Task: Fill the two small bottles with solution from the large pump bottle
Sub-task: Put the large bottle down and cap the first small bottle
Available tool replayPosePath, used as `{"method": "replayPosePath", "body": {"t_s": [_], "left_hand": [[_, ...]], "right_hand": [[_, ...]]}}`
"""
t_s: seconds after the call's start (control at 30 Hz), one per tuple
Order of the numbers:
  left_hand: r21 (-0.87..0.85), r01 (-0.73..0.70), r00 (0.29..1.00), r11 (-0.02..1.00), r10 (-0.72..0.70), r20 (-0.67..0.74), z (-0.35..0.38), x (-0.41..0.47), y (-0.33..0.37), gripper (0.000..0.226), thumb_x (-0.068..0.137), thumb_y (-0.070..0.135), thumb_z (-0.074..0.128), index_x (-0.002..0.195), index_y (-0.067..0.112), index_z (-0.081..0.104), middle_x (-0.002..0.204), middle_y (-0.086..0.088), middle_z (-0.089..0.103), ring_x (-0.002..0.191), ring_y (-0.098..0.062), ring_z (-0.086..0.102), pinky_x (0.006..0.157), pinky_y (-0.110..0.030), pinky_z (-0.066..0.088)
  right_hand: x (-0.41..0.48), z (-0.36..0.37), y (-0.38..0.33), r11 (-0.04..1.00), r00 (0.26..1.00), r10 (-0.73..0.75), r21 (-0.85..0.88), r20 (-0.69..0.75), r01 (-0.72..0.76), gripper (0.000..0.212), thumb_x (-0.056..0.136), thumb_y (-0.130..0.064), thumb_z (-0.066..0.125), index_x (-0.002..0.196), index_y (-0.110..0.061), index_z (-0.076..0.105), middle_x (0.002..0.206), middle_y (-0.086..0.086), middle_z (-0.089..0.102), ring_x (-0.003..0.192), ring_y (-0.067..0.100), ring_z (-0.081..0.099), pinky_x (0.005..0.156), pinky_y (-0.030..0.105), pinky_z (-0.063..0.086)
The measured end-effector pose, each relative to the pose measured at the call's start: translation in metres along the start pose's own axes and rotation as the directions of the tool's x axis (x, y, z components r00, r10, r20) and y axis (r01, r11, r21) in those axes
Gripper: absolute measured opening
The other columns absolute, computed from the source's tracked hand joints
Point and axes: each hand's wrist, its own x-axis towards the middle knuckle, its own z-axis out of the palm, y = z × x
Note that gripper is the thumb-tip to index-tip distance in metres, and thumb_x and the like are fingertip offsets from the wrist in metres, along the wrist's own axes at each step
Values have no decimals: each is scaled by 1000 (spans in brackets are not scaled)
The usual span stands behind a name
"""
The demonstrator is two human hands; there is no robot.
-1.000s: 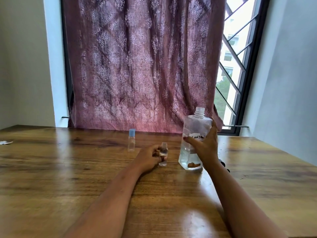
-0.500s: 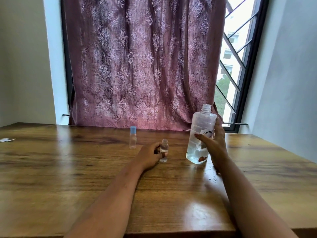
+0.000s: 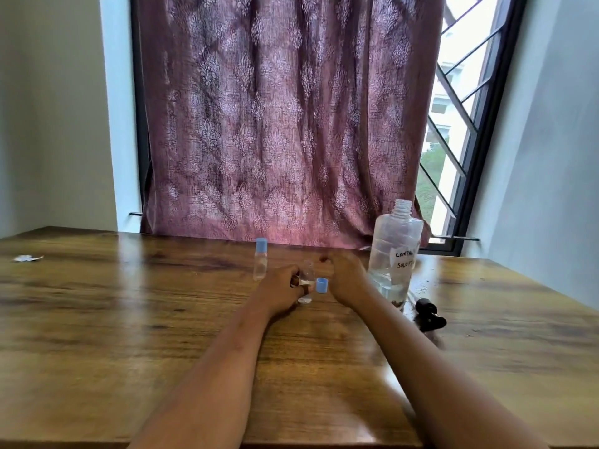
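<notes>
The large clear bottle (image 3: 395, 251) stands upright on the wooden table (image 3: 129, 319) with its neck open and a handwritten label on its side; a little liquid sits low inside. Its black pump head (image 3: 428, 315) lies on the table to the right of my right forearm. My left hand (image 3: 282, 290) grips a small uncapped clear bottle (image 3: 307, 280) standing on the table. My right hand (image 3: 345, 275) is just to the right of it, holding a blue cap (image 3: 321, 285) at its fingertips. A second small bottle (image 3: 261, 264) with a blue cap stands apart behind my left hand.
A white scrap (image 3: 27, 258) lies at the table's far left. A maroon curtain (image 3: 275, 124) hangs behind the table, with a barred window (image 3: 453, 140) at the right. The table's front edge runs along the bottom of the view.
My right hand set the large bottle down and let go, then moved left to the small bottle, where it now holds a blue cap. My left hand kept its grip.
</notes>
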Motion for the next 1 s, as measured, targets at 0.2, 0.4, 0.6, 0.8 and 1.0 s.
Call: {"method": "replayPosePath", "body": {"t_s": [0.2,0.4,0.6,0.8,1.0], "left_hand": [[-11,-1,1000,1000,1,16,2,6,-3,31,84,24,66,112,14,61,106,-5,68,97,-18,62,84,-29,47],[-44,17,1000,999,-16,23,2,14,-5,36,83,25,67,117,16,59,107,1,63,95,-8,54,81,-19,40],[-130,44,999,990,-41,30,3,13,-6,22,83,24,67,105,21,61,87,12,61,87,-6,57,69,-13,40],[-158,25,1000,987,-25,-1,4,8,-3,24,82,21,70,104,17,61,92,7,62,88,-6,58,72,-14,42],[-150,-21,1000,988,18,-20,7,4,-3,25,80,25,71,104,17,66,93,3,67,88,-8,62,84,-24,49]], "right_hand": [[13,16,3,992,945,51,-123,322,-11,19,79,-16,59,97,-13,65,100,8,67,93,25,63,71,27,45],[13,22,20,994,972,32,-110,232,-7,15,76,-7,56,85,-18,56,98,4,61,90,23,60,72,28,46],[16,12,24,987,998,63,149,-19,-59,30,77,-9,63,105,-16,63,88,-2,59,85,15,54,72,24,39],[10,5,6,845,975,133,535,-177,-19,22,87,-17,63,108,-23,66,101,-2,68,97,16,63,88,35,50],[2,10,-2,832,980,135,554,-143,-34,19,82,-9,69,99,-14,63,93,-3,68,84,1,62,68,0,41]]}}
